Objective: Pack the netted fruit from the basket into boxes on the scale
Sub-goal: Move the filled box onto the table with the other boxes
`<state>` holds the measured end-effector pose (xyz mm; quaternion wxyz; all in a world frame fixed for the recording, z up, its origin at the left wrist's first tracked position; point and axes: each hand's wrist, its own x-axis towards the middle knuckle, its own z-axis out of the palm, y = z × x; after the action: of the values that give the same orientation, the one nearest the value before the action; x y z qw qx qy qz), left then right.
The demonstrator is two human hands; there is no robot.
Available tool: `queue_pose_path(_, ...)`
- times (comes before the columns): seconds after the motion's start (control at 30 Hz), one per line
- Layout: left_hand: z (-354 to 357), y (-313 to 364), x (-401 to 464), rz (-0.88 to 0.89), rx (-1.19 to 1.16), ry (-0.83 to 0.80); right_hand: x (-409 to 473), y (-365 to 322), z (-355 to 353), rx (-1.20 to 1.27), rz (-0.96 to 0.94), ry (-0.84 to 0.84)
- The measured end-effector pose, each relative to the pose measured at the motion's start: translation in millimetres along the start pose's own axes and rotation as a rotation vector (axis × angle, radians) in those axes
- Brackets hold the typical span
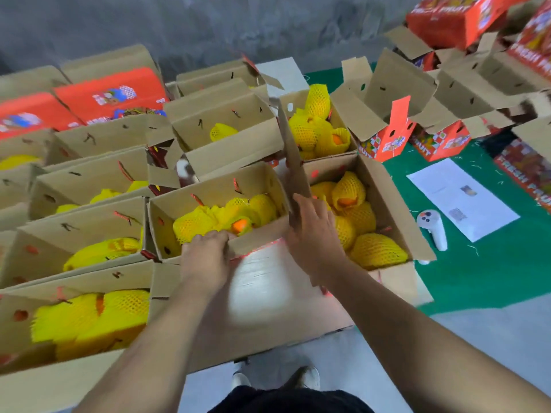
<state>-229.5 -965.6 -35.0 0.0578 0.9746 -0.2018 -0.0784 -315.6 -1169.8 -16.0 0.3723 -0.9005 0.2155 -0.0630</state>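
An open cardboard box (pixel 208 189) in the middle holds oranges in yellow foam nets (pixel 226 214). My left hand (pixel 207 251) grips the box's near wall, fingers curled over the rim. My right hand (pixel 313 234) lies with its fingers spread against the box's upright right flap (pixel 293 162). To the right stands a second open box (pixel 387 201) filled with netted fruit (pixel 357 222). The near flap (pixel 268 281) of the middle box hangs toward me. No basket or scale is visible.
Rows of open boxes with netted fruit (pixel 89 317) fill the left side. Another filled box (pixel 319 126) stands behind. Red printed cartons (pixel 456 16) and empty boxes pile up at the back right. On the green mat (pixel 492 278) lie a white controller (pixel 432 228) and a paper sheet (pixel 462 198).
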Motion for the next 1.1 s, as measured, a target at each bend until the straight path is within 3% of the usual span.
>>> queue_pose_path(0.1,5.3,-8.1,-28.4,0.068,-0.137,0.104,-12.7,-18.0,31.4,0.236,0.18,-0.066)
queue_pose_path(0.23,5.9,-21.8,-51.4,0.205,-0.284,0.168,-12.7,-17.4,42.6,0.227,0.295,0.047)
queue_pose_path(0.3,0.3,-39.6,-56.1,0.1,-0.37,0.347,-10.6,-17.1,42.1,0.165,0.347,0.031)
queue_pose_path(0.37,-3.9,-62.5,-53.6,-0.165,-0.401,0.441,-8.5,-16.3,41.1,0.057,0.39,-0.022)
queue_pose_path(0.43,-3.8,-79.2,-50.7,-0.352,-0.38,0.344,-10.6,-13.5,38.0,-0.026,0.389,-0.023)
queue_pose_path(0.57,2.9,-97.5,-53.7,-0.209,-0.334,0.334,-17.9,-8.4,37.5,-0.076,0.452,0.027)
queue_pose_path(0.73,-4.4,-99.5,-33.6,-0.268,-0.275,0.317,11.2,-26.4,38.6,-0.03,0.568,-0.062)
queue_pose_path(0.87,-12.2,-99.9,-25.0,-0.28,-0.2,0.178,29.0,-47.4,19.8,-0.053,0.451,0.004)
queue_pose_path(1.0,-20.7,-94.7,-8.9,-0.293,-0.575,0.13,37.2,-64.2,-10.9,-0.037,0.433,0.058)
queue_pose_path(1.1,-38.1,-91.4,0.6,-0.271,-0.93,0.225,24.0,-71.1,-31.1,0.144,0.461,0.119)
